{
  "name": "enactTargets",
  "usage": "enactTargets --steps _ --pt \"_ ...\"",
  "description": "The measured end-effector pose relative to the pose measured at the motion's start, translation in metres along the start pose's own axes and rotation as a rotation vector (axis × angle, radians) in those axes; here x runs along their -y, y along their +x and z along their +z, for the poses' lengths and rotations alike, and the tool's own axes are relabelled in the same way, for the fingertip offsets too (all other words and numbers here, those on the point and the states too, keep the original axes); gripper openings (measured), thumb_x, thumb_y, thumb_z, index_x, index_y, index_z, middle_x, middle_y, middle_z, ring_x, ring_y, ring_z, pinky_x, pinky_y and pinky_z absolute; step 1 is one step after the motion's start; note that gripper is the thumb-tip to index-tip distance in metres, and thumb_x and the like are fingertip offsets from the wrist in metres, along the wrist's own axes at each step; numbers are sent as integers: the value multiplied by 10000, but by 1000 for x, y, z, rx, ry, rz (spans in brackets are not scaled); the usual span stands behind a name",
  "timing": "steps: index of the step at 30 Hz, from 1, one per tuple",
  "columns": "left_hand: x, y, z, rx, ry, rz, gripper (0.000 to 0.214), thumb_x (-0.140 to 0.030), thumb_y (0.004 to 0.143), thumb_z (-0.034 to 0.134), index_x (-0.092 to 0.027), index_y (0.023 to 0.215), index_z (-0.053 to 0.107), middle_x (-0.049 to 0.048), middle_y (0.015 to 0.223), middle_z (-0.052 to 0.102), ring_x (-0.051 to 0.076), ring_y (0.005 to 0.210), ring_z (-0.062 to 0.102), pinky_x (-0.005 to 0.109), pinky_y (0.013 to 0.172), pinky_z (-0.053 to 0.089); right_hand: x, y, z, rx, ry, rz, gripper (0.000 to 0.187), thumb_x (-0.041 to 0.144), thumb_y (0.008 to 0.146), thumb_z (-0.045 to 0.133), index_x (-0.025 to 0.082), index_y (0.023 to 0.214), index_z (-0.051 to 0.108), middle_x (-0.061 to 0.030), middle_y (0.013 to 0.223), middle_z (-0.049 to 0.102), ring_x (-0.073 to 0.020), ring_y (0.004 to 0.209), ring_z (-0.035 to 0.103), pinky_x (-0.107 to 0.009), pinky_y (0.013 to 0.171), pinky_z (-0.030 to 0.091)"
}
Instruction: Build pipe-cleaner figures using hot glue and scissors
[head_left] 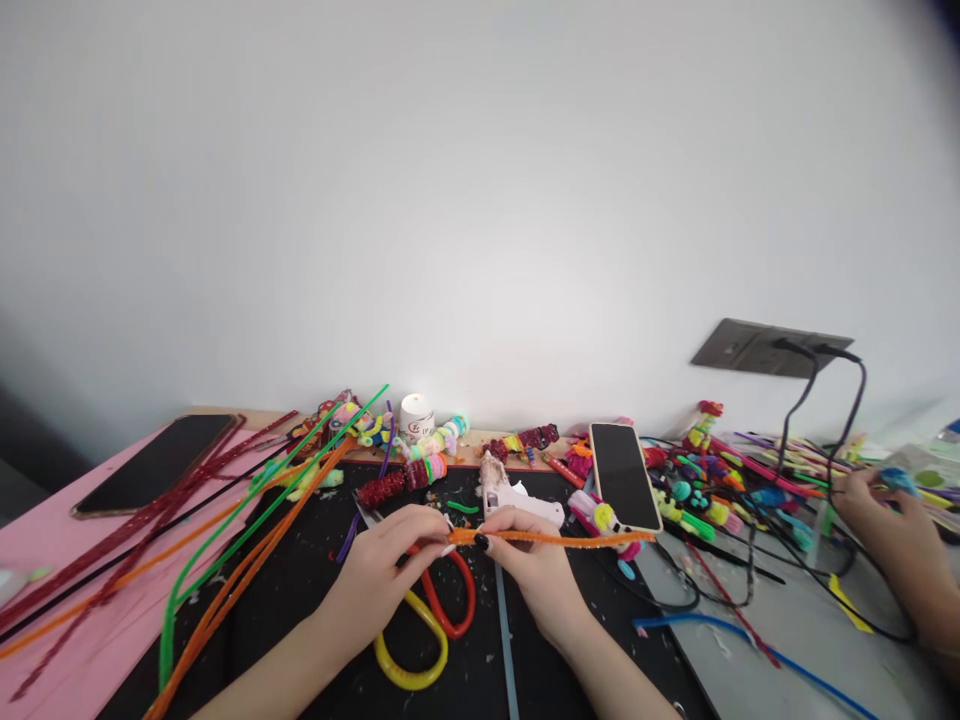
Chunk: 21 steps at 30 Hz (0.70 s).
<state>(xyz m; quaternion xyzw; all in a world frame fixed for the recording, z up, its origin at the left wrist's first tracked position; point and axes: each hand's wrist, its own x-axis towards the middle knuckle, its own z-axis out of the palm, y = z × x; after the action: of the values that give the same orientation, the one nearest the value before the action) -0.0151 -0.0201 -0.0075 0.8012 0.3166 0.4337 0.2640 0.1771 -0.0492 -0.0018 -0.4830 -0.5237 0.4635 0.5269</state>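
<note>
An orange pipe cleaner (592, 541) stretches out to the right from between my two hands, held level above the black mat. My left hand (390, 560) pinches its left end, and my right hand (525, 555) pinches it close by with thumb and finger. Beneath them lie scissors with one yellow and one red handle (411, 660), the blades partly hidden by my left hand. Just behind my right hand rests a pale glue gun (517, 500). A translucent glue stick (505, 640) lies on the mat between my forearms.
Green and orange pipe cleaners (176, 600) arch up at the left over a pink sheet (97, 640) with a dark phone (161, 465). Another phone (626, 475) leans behind at right. Black cables (810, 400) hang from a wall socket (750, 348). Another person's hand (885, 530) works at far right.
</note>
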Motion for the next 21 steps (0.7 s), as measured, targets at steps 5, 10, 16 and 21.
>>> enactTargets --steps 5,10,16,21 --pt "1 -1 0 -1 35 83 107 -121 824 554 -183 896 602 23 892 655 115 842 622 161 795 472 -1 -1 1 12 61 23 15 200 710 675 192 722 675 10 724 641 -136 696 552 -219 644 419" --pt "1 -2 -1 2 57 144 123 -101 824 550 -181 894 611 18 873 663 106 808 629 153 780 483 0 -2 1 22 101 41 20 203 704 685 196 722 676 14 720 639 -134 692 552 -217 645 417" --pt "2 -4 -2 -16 84 195 157 -69 824 531 -188 869 623 14 875 671 105 807 637 159 773 495 1 -1 1 19 71 50 9 195 701 681 199 696 674 17 694 628 -134 676 547 -217 633 410" --pt "3 -5 -1 -28 113 195 148 -75 818 543 -184 876 624 15 884 677 107 827 639 157 804 487 1 0 0 22 63 45 14 201 703 688 201 707 675 11 707 628 -133 688 548 -218 642 413"
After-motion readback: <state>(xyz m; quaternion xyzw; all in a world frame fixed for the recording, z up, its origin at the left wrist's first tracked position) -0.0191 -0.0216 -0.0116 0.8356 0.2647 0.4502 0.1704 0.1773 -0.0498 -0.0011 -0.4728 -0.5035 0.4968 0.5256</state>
